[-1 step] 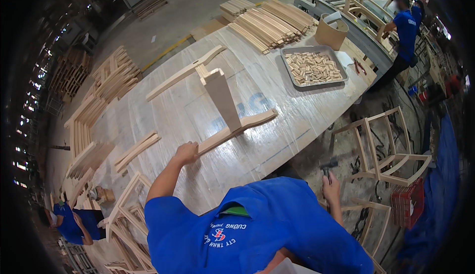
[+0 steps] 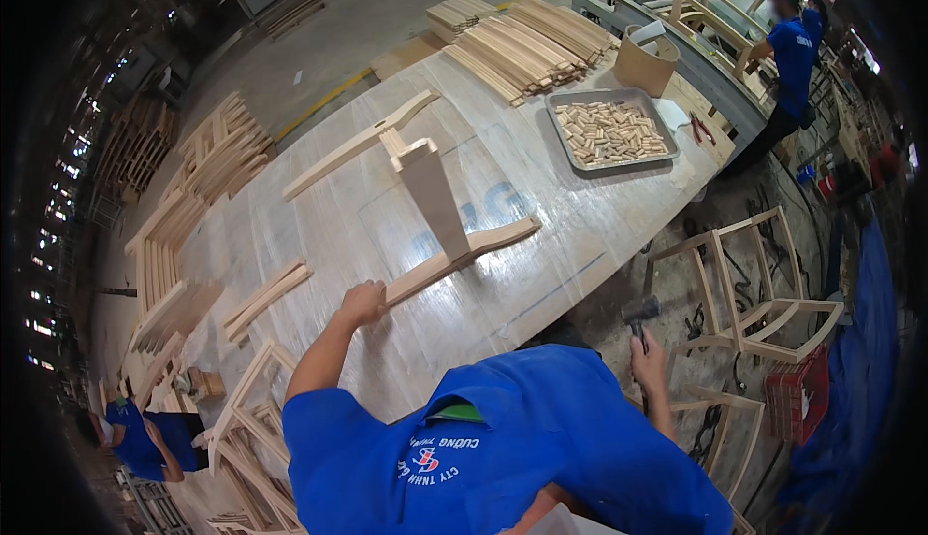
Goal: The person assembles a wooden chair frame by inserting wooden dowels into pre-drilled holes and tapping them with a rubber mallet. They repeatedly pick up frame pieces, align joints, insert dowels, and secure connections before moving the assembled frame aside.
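Observation:
My left hand [image 2: 364, 303] is closed on the near-left end of a curved wooden chair leg [image 2: 507, 231] lying on the table. A wide wooden rail [image 2: 435, 202] stands upright on that leg, and pale dowel pegs [image 2: 391, 140] stick out of its upper end. Off the table's right edge, my right hand [image 2: 648, 361] grips the handle of a dark-headed mallet [image 2: 640, 311], held up away from the wood. A second curved leg [image 2: 358, 145] lies farther back, beyond the rail.
A grey tray of wooden dowels [image 2: 611, 129] sits at the far right, near red-handled pliers [image 2: 702, 129]. Stacked slats [image 2: 527, 52] lie behind it; two short pieces [image 2: 267, 299] lie at left. Chair frames [image 2: 744, 293] stand right of the table. Co-workers [image 2: 793, 61] are at right and left.
The mallet in my right hand has risen slightly and its head has tilted. My left hand and the wooden pieces stay nearly in place.

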A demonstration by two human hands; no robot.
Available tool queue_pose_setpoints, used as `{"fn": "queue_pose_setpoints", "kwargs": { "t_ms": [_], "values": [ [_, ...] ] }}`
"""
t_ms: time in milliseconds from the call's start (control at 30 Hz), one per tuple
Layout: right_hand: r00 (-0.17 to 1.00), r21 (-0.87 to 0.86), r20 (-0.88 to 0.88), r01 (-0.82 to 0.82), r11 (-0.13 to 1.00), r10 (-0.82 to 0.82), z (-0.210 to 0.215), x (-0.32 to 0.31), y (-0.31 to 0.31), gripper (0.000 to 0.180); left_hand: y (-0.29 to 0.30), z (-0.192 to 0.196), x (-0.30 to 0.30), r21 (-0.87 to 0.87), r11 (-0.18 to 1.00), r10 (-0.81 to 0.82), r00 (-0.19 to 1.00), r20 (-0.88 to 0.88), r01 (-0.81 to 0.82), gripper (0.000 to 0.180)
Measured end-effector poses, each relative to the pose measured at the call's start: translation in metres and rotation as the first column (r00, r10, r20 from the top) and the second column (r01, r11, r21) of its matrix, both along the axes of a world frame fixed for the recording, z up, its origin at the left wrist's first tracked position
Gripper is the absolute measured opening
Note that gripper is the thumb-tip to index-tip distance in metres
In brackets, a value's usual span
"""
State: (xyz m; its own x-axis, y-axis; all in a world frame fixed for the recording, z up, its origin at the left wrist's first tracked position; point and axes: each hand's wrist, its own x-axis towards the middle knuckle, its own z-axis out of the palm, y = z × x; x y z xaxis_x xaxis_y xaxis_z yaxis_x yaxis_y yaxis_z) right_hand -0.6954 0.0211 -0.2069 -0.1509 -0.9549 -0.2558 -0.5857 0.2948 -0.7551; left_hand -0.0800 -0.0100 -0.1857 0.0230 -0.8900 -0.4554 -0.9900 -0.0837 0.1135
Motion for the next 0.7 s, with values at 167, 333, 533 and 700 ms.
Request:
{"fn": "queue_pose_setpoints", "kwargs": {
  "t_ms": [167, 333, 533, 700],
  "values": [
    [0.916, -0.192, -0.223, -0.377, 0.906, 0.334, 0.037, 0.015, -0.12, 0.035, -0.005, 0.01, -0.007, 0.061, 0.996, 0.059, 0.994, 0.09, -0.065, 0.032],
    [0.714, -0.088, -0.294, -0.682, 0.726, 0.636, 0.021, 0.017, -0.261, 0.027, -0.015, 0.031, -0.03, 0.122, 0.979, 0.13, 0.963, 0.235, -0.162, 0.037],
    [0.471, -0.144, -0.428, -0.878, 0.457, 0.771, -0.03, 0.045, -0.382, 0.018, -0.042, 0.049, -0.1, -0.091, 0.869, 0.494, 0.847, 0.198, -0.486, 0.043],
    [0.412, -0.142, -0.482, -0.908, 0.394, 0.773, -0.027, 0.057, -0.419, 0.014, -0.055, 0.027, -0.188, -0.376, 0.674, 0.673, 0.739, -0.041, -0.635, 0.038]
  ]
}}
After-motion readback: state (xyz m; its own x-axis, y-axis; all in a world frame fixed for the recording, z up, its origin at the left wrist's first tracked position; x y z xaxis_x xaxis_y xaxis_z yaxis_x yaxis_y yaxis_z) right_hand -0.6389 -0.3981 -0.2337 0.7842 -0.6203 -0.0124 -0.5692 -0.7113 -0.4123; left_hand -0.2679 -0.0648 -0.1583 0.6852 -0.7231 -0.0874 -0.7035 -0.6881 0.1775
